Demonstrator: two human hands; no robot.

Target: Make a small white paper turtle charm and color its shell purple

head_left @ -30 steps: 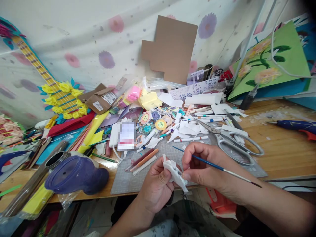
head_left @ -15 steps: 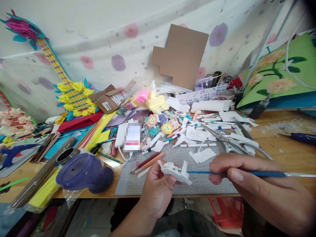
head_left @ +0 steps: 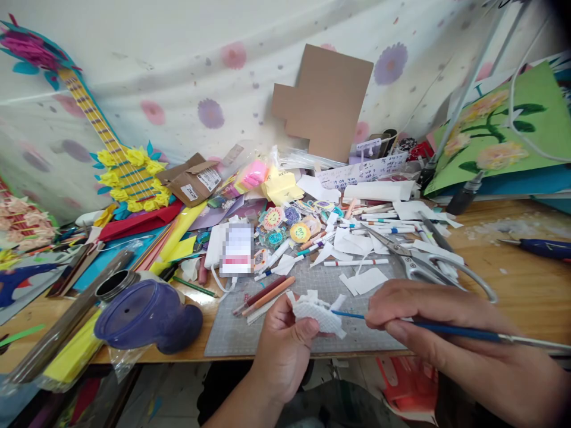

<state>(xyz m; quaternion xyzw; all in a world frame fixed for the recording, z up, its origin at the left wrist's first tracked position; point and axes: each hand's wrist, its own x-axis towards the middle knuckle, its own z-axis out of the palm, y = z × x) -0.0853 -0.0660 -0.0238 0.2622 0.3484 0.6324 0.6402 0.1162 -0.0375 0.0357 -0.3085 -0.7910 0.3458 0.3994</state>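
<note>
I have the small white textured piece over the near edge of the grey cutting mat, with narrow tabs sticking out along its upper side. My left hand carries it, its grip pinching the piece's left part between thumb and fingers. The grip of my right hand pinches a slim blue rod with a silvery rear section; its thin end points left, at the piece's right end, though I can't tell whether the two touch. Beyond my hands, a white paper scrap lies on the mat, and my right hand partly hides the scissors. An orange stick lies left of the scrap. Further out on the tabletop, I see round decorated cutouts and a dark blue container.
</note>
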